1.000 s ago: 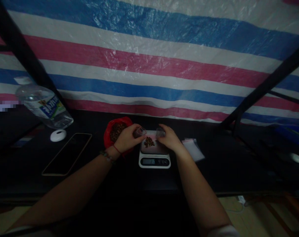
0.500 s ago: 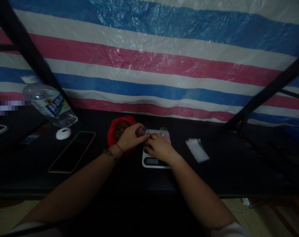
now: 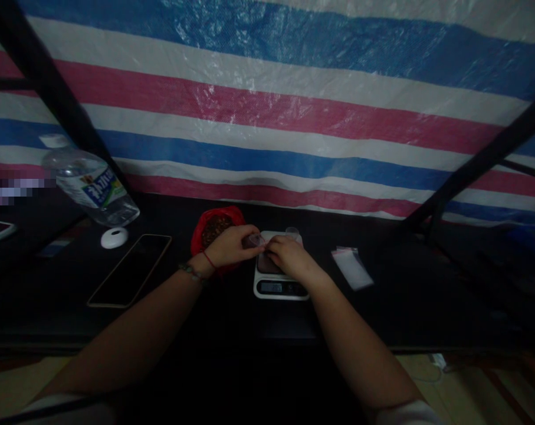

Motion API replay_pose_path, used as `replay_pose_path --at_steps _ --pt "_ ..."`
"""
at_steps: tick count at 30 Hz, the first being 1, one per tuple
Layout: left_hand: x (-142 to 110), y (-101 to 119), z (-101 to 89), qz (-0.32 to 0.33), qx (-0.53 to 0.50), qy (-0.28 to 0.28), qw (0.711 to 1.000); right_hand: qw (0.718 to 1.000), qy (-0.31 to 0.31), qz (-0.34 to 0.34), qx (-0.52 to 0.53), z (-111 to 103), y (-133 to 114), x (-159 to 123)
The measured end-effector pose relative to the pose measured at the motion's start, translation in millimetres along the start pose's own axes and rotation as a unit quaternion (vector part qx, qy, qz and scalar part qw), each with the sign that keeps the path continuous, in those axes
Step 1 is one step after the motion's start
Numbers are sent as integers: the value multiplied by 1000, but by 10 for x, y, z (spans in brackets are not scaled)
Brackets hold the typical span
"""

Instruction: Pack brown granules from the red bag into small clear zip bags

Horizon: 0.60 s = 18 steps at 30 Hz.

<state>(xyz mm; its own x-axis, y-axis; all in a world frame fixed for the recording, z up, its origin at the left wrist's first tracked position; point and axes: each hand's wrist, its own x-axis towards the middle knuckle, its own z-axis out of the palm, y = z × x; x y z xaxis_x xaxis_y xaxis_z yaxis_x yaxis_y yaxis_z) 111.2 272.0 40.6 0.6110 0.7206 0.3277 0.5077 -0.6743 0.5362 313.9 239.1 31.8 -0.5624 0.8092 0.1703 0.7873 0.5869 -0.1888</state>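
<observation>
My left hand [image 3: 237, 243] is closed around a small clear plastic bag [image 3: 253, 241], above the left edge of a white digital scale [image 3: 281, 290]. My right hand [image 3: 291, 255] reaches over the scale plate, its fingertips pinched together at the bag's right edge. The fingers partly hide the bag, and its contents are too dark to make out. A clear, rounded plastic piece [image 3: 292, 232] shows behind my right hand at the back of the scale. Under and behind my left hand sits an open red bag [image 3: 199, 233] of small brown bits.
Flat clear bags [image 3: 353, 268] lie right of the scale. To the left are a phone [image 3: 132, 271], a white rounded object [image 3: 114, 238] and a big clear bottle [image 3: 92, 183]. Dark metal posts [image 3: 68, 112] and a striped plastic sheet [image 3: 294, 106] bound the black table [image 3: 232, 319].
My right hand has shifted slightly up and right, uncovering more of the scale plate. The scale's display reading looks different. My left hand stays at the bag.
</observation>
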Motion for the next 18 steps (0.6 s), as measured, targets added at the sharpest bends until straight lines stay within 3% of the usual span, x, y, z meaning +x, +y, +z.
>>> replay_pose_path --at_steps 4,14,18 --pt "0 -29 -38 1 20 -35 999 1000 6 -1 8 -47 -17 9" --pt "-4 -53 -40 -5 24 -44 999 1000 4 7 11 -67 -20 55" --pt "-1 -53 -44 -5 19 -42 999 998 43 6 44 -91 -6 37"
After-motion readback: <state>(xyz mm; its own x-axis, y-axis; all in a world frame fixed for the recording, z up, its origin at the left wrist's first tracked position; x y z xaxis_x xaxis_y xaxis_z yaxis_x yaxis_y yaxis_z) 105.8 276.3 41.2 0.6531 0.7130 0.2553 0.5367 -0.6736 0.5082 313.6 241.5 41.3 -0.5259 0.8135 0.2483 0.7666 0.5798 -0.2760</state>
